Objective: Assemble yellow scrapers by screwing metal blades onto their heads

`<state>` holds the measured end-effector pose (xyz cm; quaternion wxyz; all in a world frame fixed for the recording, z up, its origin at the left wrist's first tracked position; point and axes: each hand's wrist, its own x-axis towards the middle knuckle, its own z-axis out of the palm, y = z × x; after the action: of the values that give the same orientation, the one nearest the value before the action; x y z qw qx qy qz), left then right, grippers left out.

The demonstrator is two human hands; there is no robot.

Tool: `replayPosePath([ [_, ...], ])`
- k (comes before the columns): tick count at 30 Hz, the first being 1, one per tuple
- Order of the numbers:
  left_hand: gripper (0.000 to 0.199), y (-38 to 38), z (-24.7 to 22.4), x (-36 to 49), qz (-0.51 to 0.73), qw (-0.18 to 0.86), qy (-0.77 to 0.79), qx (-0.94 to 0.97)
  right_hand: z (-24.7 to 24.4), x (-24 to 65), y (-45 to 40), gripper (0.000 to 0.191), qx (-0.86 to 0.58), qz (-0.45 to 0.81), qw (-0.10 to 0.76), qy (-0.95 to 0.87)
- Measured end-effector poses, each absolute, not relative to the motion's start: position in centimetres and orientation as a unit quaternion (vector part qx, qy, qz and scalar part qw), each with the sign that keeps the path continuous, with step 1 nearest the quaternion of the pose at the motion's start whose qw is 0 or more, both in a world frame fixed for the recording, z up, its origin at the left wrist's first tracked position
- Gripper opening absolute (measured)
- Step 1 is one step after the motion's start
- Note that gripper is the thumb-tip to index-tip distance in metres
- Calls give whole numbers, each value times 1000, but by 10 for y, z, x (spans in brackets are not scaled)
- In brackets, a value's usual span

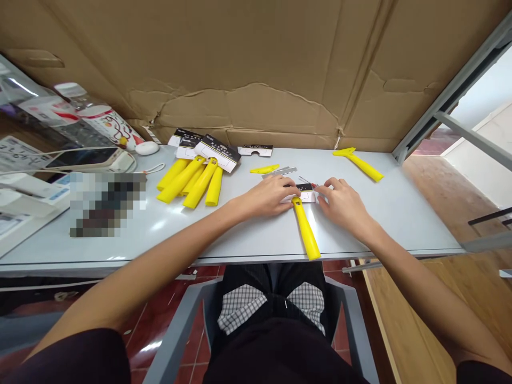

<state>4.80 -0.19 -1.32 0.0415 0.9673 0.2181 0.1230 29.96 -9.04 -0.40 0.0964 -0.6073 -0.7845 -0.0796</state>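
A yellow scraper (306, 230) lies near the table's front edge, its handle pointing toward me. A black-and-white card (307, 194) covers its head. My left hand (276, 195) is closed on the left end of the card and scraper head. My right hand (342, 205) is at the card's right end, fingers bent and pinched beside a small red thing (314, 185) with thin metal showing, too small to name. Just beyond my left hand lie a yellow scraper part (264, 169) and flat metal strips (285, 172).
Several carded yellow scrapers (198, 184) are piled to the left. An uncarded yellow scraper (365, 165) lies at the right. A loose card (256, 150) rests by the cardboard wall (248, 64). Bottles (106, 120), a phone (86, 157) and boxes crowd the left end.
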Motion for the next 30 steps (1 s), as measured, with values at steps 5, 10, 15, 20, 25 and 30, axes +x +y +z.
replayPosePath([
  [5,39,11,-10,61,100,52,222,969,-5,314,-66,42,-647,-56,45,-759],
  [10,41,13,-16,63,147,9,248,957,-9,329,-50,39,-666,-53,52,-742],
  [15,35,-24,-15,53,269,9,316,910,-15,332,-60,38,-659,-122,76,-739],
  [20,22,-72,-15,54,235,104,358,898,-26,301,-98,35,-589,-180,150,-773],
  [25,21,-88,-23,63,216,94,369,899,-32,270,-123,29,-556,-158,153,-802],
  [30,28,-92,-35,63,207,54,387,897,-35,274,-124,40,-569,-93,136,-805],
])
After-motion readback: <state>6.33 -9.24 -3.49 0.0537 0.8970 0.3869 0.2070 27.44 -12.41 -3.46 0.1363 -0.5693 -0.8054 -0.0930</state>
